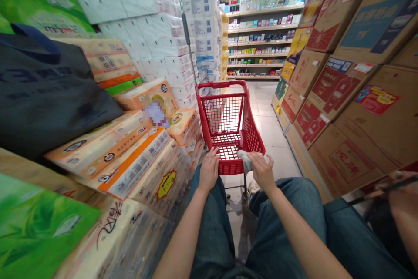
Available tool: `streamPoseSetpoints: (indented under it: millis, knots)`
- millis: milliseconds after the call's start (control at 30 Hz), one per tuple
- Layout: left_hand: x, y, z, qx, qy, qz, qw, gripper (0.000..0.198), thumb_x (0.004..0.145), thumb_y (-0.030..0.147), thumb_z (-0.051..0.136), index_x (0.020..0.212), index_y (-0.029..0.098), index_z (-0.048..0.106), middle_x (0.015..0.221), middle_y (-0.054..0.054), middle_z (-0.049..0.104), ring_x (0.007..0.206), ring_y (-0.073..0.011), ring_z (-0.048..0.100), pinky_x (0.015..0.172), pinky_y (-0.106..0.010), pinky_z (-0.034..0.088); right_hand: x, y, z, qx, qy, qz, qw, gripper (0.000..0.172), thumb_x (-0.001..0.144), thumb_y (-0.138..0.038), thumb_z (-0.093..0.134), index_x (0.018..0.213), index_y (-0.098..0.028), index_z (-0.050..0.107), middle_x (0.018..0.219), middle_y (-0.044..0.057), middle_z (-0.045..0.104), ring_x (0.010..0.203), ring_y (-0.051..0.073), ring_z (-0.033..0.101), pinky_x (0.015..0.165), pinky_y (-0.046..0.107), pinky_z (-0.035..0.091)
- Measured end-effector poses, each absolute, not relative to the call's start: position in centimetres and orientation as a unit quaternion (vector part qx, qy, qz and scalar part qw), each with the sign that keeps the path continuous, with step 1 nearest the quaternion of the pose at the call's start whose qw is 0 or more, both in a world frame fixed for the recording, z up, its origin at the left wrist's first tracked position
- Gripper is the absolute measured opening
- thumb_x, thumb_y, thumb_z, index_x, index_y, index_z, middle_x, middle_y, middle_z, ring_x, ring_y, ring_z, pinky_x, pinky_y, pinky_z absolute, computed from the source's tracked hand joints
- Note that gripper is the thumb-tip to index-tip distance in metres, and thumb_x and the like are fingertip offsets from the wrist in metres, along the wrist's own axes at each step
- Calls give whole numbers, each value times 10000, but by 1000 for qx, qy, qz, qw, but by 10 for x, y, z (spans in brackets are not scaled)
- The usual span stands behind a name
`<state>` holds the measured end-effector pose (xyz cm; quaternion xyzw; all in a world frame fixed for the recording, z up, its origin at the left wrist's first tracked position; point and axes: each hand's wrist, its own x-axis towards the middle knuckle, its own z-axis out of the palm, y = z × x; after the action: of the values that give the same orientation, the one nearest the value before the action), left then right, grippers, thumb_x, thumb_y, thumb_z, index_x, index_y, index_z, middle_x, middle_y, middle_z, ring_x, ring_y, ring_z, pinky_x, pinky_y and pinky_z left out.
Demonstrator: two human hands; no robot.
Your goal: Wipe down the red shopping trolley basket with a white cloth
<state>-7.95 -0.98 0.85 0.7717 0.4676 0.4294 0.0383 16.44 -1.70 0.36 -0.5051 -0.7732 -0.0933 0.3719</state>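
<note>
A small red shopping cart (257,139) with a grid basket stands directly in front of my knees. My left hand (210,169) holds the near left part of its basket rim, fingers curled over the edge. At the near right corner, my right hand (262,170) is closed on a crumpled pale grey cloth (244,160), which lies against the rim. A thin metal pole (185,26) with a dark grip rises along the cart's left side. Inside the basket only the red grid shows.
Packs of tissue paper (156,166) are piled on the left, with a dark bag (48,96) on them. Stacked cardboard boxes (355,139) line the right. Shelves (261,44) stand at the aisle's far end. Another person's blurred hand (405,209) shows at the right edge.
</note>
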Motion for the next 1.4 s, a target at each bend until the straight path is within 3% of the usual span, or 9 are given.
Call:
streamPoseSetpoints:
  millis: [167, 267, 533, 733, 933, 1100, 1267, 1400]
  knots:
    - [-76, -9, 7, 763, 468, 443, 49, 291, 1021, 218, 279, 1102, 223, 559, 1474, -52, 455, 1435, -192, 300, 1168, -514, 305, 191, -13, 1, -544, -729, -120, 397, 448, 890, -87, 363, 1269, -232, 553, 1275, 91, 628, 1254, 213, 520, 1091, 444, 145]
    - [-75, -9, 6, 760, 470, 447, 52, 297, 1020, 220, 276, 1116, 226, 557, 1477, -52, 450, 1437, -194, 297, 1170, -520, 301, 147, -19, -2, -581, -680, -121, 431, 431, 888, -89, 371, 1258, -212, 553, 1245, 99, 639, 1227, 229, 521, 1058, 440, 189]
    - [-81, -9, 6, 773, 462, 432, 48, 343, 1012, 206, 273, 1251, 228, 518, 1469, -75, 460, 1433, -193, 307, 1165, -509, 317, 33, -32, 4, -536, -732, -59, 417, 455, 890, -115, 438, 1329, -214, 510, 1264, 98, 630, 1166, 228, 511, 1041, 412, 239]
    - [-82, -9, 8, 775, 462, 429, 39, 312, 1019, 227, 277, 1125, 228, 571, 1467, -50, 464, 1432, -193, 307, 1157, -517, 326, 118, -25, 3, -484, -795, -108, 350, 541, 857, -87, 425, 1373, -239, 479, 1291, 65, 619, 1247, 203, 499, 1122, 417, 147]
    - [-78, -9, 8, 768, 463, 441, 47, 293, 1020, 225, 287, 1112, 227, 565, 1460, -54, 472, 1430, -195, 312, 1161, -514, 322, 195, -13, 1, -536, -748, -135, 367, 506, 849, -67, 377, 1299, -237, 533, 1294, 72, 617, 1269, 196, 508, 1103, 422, 167]
    - [-76, -10, 6, 760, 469, 447, 48, 299, 1022, 219, 274, 1122, 219, 555, 1472, -58, 457, 1436, -193, 298, 1171, -519, 296, 135, -23, -2, -578, -682, -119, 431, 474, 861, -67, 379, 1280, -217, 540, 1255, 90, 638, 1239, 221, 519, 1090, 449, 195]
    - [-79, -10, 5, 766, 469, 437, 45, 317, 1016, 202, 283, 1205, 215, 537, 1487, -75, 436, 1450, -197, 265, 1166, -510, 308, 46, -33, 2, -541, -726, -64, 419, 482, 872, -82, 421, 1324, -222, 513, 1271, 88, 632, 1206, 220, 515, 1102, 438, 194]
    - [-84, -9, 6, 783, 459, 418, 36, 329, 1014, 199, 287, 1228, 222, 536, 1483, -70, 443, 1447, -196, 272, 1161, -505, 322, 47, -32, 4, -511, -762, -63, 392, 494, 878, -87, 421, 1347, -219, 498, 1296, 81, 621, 1217, 212, 508, 1114, 433, 176]
